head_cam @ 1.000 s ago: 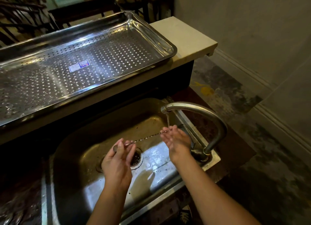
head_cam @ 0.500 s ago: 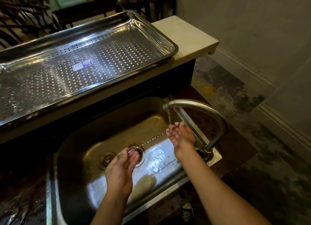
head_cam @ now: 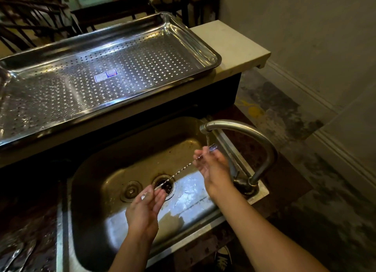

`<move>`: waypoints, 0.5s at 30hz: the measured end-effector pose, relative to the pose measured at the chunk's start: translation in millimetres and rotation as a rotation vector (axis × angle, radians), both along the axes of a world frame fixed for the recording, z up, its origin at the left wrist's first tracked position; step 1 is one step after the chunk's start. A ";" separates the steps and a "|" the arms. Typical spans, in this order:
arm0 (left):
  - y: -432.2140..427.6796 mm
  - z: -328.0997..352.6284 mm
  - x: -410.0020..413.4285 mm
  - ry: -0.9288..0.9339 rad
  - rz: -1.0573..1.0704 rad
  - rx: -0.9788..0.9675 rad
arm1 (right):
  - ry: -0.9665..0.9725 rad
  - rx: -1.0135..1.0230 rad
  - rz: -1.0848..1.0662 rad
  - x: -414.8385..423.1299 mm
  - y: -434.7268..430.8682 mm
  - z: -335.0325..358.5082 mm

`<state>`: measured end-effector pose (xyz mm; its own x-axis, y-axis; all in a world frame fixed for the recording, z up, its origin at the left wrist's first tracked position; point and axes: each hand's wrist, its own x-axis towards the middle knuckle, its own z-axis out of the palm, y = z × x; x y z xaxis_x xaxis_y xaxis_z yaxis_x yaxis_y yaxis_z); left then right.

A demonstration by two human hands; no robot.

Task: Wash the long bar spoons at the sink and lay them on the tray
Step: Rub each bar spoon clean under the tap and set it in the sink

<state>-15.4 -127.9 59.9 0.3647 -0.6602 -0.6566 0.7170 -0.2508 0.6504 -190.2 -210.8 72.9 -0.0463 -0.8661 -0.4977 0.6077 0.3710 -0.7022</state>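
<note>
A long twisted bar spoon [head_cam: 179, 171] stretches across the steel sink [head_cam: 97, 170], held at both ends. My left hand [head_cam: 145, 208] pinches its lower end over the drain. My right hand [head_cam: 211, 166] grips its upper end, and the tip pokes out under the thin stream from the curved faucet [head_cam: 250, 133]. The perforated steel tray [head_cam: 105, 72] lies on the raised ledge behind the sink, with only a sticker in it.
More metal utensils [head_cam: 14, 255] lie on the dark wet counter at the bottom left. A loose drain stopper [head_cam: 131, 190] sits beside the open drain [head_cam: 165, 186]. The pale ledge [head_cam: 230, 46] ends to the right of the tray; stained floor and wall lie beyond.
The spoon has slid up and right, so its upper tip now sticks out past my right hand under the water. My left hand shifted right, from the stopper to the drain.
</note>
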 end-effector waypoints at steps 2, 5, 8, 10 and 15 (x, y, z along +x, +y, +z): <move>0.6 -1.2 -3.5 0.005 -0.027 0.007 | 0.021 -0.024 0.145 9.5 12.3 -5.1; 0.7 -1.7 -5.6 -0.001 -0.056 0.001 | 0.071 0.016 0.082 1.3 6.9 -1.9; 4.6 -5.4 0.7 0.010 -0.027 -0.004 | -0.010 0.071 -0.149 -19.4 -12.7 7.7; 7.9 -9.4 2.4 0.030 -0.031 0.002 | 0.035 0.039 -0.128 -18.2 -12.2 9.3; 2.7 -12.0 -22.0 0.124 -0.101 0.005 | 0.038 -0.016 0.147 23.7 26.7 -7.1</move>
<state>-37.4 -125.2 47.9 0.2123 -0.6858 -0.6961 0.7624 -0.3293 0.5570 -166.5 -184.1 65.8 0.0629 -0.8729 -0.4837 0.5207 0.4422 -0.7303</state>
